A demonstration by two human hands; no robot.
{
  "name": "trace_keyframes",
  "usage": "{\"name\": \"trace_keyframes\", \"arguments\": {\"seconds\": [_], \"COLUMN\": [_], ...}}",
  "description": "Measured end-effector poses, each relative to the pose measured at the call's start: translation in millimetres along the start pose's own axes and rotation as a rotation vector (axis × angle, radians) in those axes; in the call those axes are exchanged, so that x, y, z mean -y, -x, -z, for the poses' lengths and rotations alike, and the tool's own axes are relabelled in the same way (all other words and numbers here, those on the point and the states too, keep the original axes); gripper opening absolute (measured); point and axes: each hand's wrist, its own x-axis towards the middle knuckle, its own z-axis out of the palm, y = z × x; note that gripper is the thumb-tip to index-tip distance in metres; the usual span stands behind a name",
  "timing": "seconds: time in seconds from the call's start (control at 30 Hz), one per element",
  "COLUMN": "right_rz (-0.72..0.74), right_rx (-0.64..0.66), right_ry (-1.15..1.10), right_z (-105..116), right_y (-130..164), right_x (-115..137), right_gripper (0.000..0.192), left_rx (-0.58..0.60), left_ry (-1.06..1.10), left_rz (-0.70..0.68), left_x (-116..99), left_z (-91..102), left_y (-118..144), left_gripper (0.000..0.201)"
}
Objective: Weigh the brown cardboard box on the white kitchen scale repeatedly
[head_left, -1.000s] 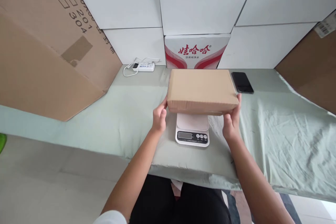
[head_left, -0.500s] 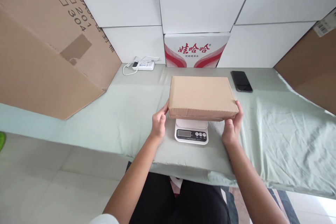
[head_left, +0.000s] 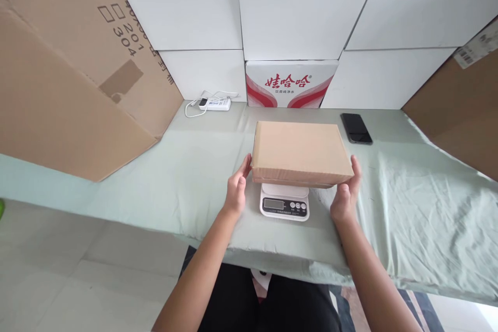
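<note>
The flat brown cardboard box (head_left: pixel 301 153) sits on the small white digital kitchen scale (head_left: pixel 285 206) between the two hands, the left hand (head_left: pixel 236 190) with fingers open and flat against its left end, the right hand (head_left: pixel 345 194) likewise open against its right end, neither gripping. The box overhangs the scale's platform on every side, so an uneven nudge from either palm could tip it onto the pale green cloth-covered table (head_left: pixel 420 202). The box is closed, its contents hidden.
</note>
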Motion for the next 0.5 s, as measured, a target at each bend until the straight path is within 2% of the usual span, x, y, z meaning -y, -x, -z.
{"name": "trace_keyframes", "arguments": {"seconds": [0.17, 0.3, 0.4, 0.5], "right_rz": [-0.061, -0.004, 0.028, -0.013], "right_rx": [0.138, 0.210, 0.226, 0.236], "right_ry": [-0.118, -0.174, -0.165, -0.157], "right_z": [-2, -12, -25, -37], "right_y": [-4, -35, -66, -85], "right_x": [14, 21, 8, -18], "right_gripper": [0.083, 0.089, 0.096, 0.103], "left_rx": [0.058, 0.026, 0.054, 0.070], "left_ry": [-0.014, 0.011, 0.021, 0.026], "left_rz": [-0.063, -0.135, -0.138, -0.097], "left_x": [-6, -14, -11, 4], "left_z": [5.7, 8.6, 0.0, -9.9], "left_y": [-4, -34, -71, -99], "left_gripper": [0.077, 0.078, 0.085, 0.089]}}
